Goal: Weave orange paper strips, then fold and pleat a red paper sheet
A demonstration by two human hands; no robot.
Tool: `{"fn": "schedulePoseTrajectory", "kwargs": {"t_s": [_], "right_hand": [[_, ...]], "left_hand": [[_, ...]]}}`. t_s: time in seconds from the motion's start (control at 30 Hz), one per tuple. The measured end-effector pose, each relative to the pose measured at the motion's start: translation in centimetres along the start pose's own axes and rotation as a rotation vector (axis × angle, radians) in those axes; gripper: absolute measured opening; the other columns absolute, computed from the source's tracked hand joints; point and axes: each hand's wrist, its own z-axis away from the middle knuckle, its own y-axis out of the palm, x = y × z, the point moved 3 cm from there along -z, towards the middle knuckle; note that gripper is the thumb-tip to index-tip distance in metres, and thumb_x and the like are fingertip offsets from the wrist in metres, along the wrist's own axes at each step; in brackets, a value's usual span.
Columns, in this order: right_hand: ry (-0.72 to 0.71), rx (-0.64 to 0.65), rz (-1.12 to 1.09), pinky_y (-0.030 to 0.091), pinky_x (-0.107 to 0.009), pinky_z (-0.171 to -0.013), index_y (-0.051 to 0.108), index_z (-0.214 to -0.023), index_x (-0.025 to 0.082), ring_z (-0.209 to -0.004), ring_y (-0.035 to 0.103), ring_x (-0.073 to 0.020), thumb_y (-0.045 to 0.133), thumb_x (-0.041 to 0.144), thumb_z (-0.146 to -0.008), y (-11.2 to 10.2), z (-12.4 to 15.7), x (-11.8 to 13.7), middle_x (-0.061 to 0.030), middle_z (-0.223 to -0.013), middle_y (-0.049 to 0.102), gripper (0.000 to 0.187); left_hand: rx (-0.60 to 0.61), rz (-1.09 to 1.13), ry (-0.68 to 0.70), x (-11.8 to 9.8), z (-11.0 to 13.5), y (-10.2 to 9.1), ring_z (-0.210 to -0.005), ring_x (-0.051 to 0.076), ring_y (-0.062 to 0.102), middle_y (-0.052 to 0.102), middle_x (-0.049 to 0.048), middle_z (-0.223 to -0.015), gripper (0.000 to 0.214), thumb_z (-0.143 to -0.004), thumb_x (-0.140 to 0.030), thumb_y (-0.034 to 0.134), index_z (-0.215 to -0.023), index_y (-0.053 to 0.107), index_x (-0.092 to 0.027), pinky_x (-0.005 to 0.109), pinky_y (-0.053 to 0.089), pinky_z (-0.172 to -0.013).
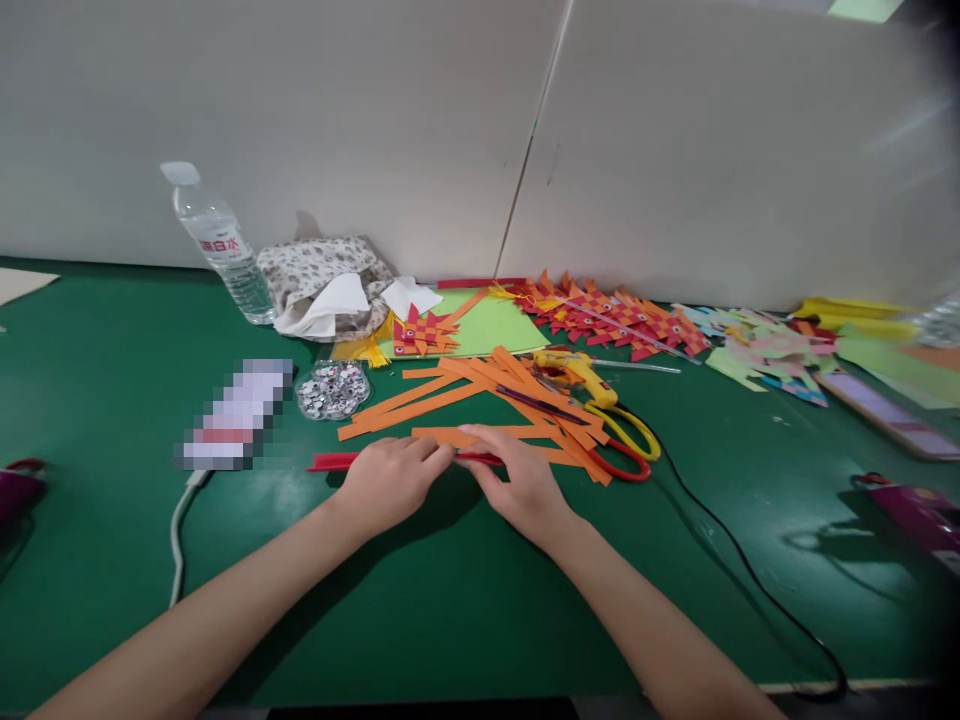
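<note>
Both my hands hold one red paper strip (330,462), which lies crosswise low over the green table and looks folded along its length. My left hand (397,478) is closed on its middle, with the left end sticking out past the knuckles. Close beside it, my right hand (521,485) pinches the strip's right part between thumb and fingers. Just beyond my hands lie several loose orange paper strips (405,408) in a crossed heap. Scissors with red and yellow handles (628,462) and a yellow glue gun (577,372) rest against that heap.
A dish of googly eyes (334,390) and a charging phone (240,415) lie left. Behind stand a water bottle (225,245) and a tissue pouch (322,270). Woven red-orange paper fish (622,318) line the wall. A black cord (739,545) crosses the right side, near another phone (889,412).
</note>
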Motion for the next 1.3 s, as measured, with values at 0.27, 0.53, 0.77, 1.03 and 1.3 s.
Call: {"fn": "schedulePoseTrajectory", "kwargs": {"t_s": [0.27, 0.53, 0.77, 1.03, 1.3], "right_hand": [[0.105, -0.096, -0.009, 0.058, -0.036, -0.081, 0.051, -0.124, 0.027, -0.091, 0.071, -0.0203, 0.063, 0.029, -0.087, -1.3, -0.2, -0.5, -0.0037, -0.096, 0.073, 0.039], [0.081, -0.130, -0.009, 0.057, -0.029, -0.068, 0.058, -0.105, 0.024, -0.073, 0.069, -0.0168, 0.061, 0.023, -0.087, -0.9, -0.1, -0.5, -0.0012, -0.078, 0.069, 0.018], [0.020, -0.097, -0.001, 0.058, -0.031, -0.072, 0.058, -0.104, 0.022, -0.077, 0.069, -0.0179, 0.059, 0.024, -0.089, -0.4, -0.1, 0.0, -0.0039, -0.084, 0.071, 0.015], [0.009, 0.039, 0.017, 0.057, -0.031, -0.071, 0.058, -0.109, 0.022, -0.079, 0.070, -0.0184, 0.053, 0.022, -0.090, 0.4, -0.1, 0.6, -0.0048, -0.086, 0.071, 0.020], [-0.081, 0.065, 0.092, 0.058, -0.037, -0.076, 0.054, -0.115, 0.019, -0.088, 0.069, -0.0223, 0.056, 0.023, -0.089, -0.1, 0.0, 0.7, -0.0100, -0.097, 0.071, 0.026]], "left_hand": [[0.035, -0.033, -0.065, 0.5, -0.1, 0.1, -0.049, 0.018, 0.059, 0.063, 0.0009, -0.065, 0.011, -0.088, -0.014, 0.042, -0.084, 0.051, -0.018, 0.026, 0.030, -0.041], [0.041, 0.048, -0.080, 0.6, -0.2, 0.0, -0.054, 0.016, 0.060, 0.063, 0.0016, -0.066, 0.026, -0.099, -0.026, 0.034, -0.079, 0.050, -0.017, 0.025, 0.035, -0.046], [-0.039, 0.087, -0.039, 0.6, -0.2, 0.1, -0.059, 0.015, 0.061, 0.063, 0.0009, -0.067, 0.032, -0.101, -0.030, 0.032, -0.079, 0.053, -0.017, 0.024, 0.040, -0.052], [0.002, 0.113, 0.090, -0.5, -0.3, 0.3, -0.064, 0.016, 0.064, 0.065, 0.0021, -0.075, 0.020, -0.099, -0.019, 0.034, -0.092, 0.052, -0.015, 0.027, 0.042, -0.053], [0.069, 0.055, 0.066, -0.1, -0.1, 0.5, -0.057, 0.017, 0.062, 0.063, 0.0007, -0.071, 0.010, -0.091, -0.011, 0.041, -0.087, 0.049, -0.017, 0.028, 0.041, -0.048]]}}
